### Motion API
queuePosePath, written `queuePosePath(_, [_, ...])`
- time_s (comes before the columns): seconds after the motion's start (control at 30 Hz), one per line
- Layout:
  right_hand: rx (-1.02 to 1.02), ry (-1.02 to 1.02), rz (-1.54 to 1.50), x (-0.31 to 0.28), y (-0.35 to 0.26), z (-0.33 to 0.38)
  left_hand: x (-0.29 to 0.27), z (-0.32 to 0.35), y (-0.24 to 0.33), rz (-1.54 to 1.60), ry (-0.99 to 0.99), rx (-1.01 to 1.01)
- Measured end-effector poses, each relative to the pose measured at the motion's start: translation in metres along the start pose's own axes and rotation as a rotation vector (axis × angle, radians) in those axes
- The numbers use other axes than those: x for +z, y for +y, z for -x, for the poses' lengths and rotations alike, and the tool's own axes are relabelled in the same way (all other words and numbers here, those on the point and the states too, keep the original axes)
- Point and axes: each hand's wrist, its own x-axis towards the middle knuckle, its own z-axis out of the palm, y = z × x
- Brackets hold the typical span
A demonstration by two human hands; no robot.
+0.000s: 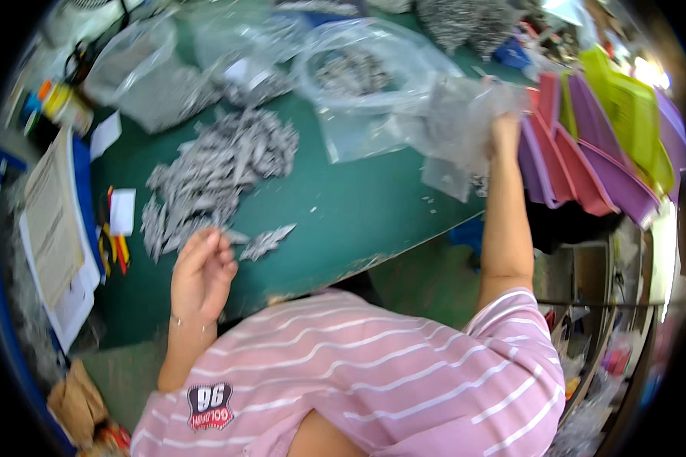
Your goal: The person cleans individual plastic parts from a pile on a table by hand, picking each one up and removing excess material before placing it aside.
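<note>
Green worktable (343, 202), seated or standing position unclear. Main stock: a broad heap of flat grey pieces (225, 164), loose on the left half. A small cluster of the same (265, 243) lies apart, toward the near edge.

Progress, as judged: part-way. Grey pieces show inside a translucent plastic bag (120, 72) beyond the heap and within a wide-mouthed clear bag (351, 141) at far centre. The loose heap remains unbagged; how much is finished cannot be told.

Left hand (204, 266): at the heap's near edge, fingers loosely half-curled, fingertips just beside the small cluster. Cannot tell whether a piece is pinched.

Right hand (504, 128): well out to the right, among crumpled clear plastic bags (456, 122). Fingers blurred and partly behind film; grip cannot be told. Stacked plastic bins (572, 145) in purple, pink and lime just beyond it.

Relative to hands: heap directly ahead of the left, well apart from the right; the wide-mouthed bag sits between, farther off.
</note>
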Motion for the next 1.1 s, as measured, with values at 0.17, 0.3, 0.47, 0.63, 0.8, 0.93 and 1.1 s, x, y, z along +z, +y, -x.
queuePosePath(0.17, [-0.539, -0.025, -0.122, 0.022, -0.177, 0.138, -0.003, 0.004, 0.006, -0.028, 0.076, 0.060])
queuePosePath(0.3, [-0.904, -1.049, -0.348, 0.058, -0.203, 0.246, -0.002, 0.005, 0.007, -0.019, 0.066, 0.058])
queuePosePath(0.47, [-0.871, -1.228, -0.238, 0.074, -0.208, 0.291, -0.003, 0.004, 0.005, -0.100, 0.109, 0.096])
queuePosePath(0.63, [-0.419, -1.411, -0.170, 0.073, -0.217, 0.289, -0.003, 0.006, -0.003, -0.530, 0.136, 0.113])
queuePosePath(0.8, [-0.482, -1.028, -0.384, 0.063, -0.228, 0.308, 0.005, 0.003, -0.016, -0.616, 0.075, 0.032])
queuePosePath(0.93, [-0.543, -0.992, -0.589, 0.056, -0.238, 0.314, 0.008, 0.002, -0.017, -0.417, 0.022, 0.215])
queuePosePath(1.1, [-0.019, -1.133, -0.697, 0.054, -0.234, 0.308, 0.011, 0.006, -0.010, -0.433, 0.003, 0.143])
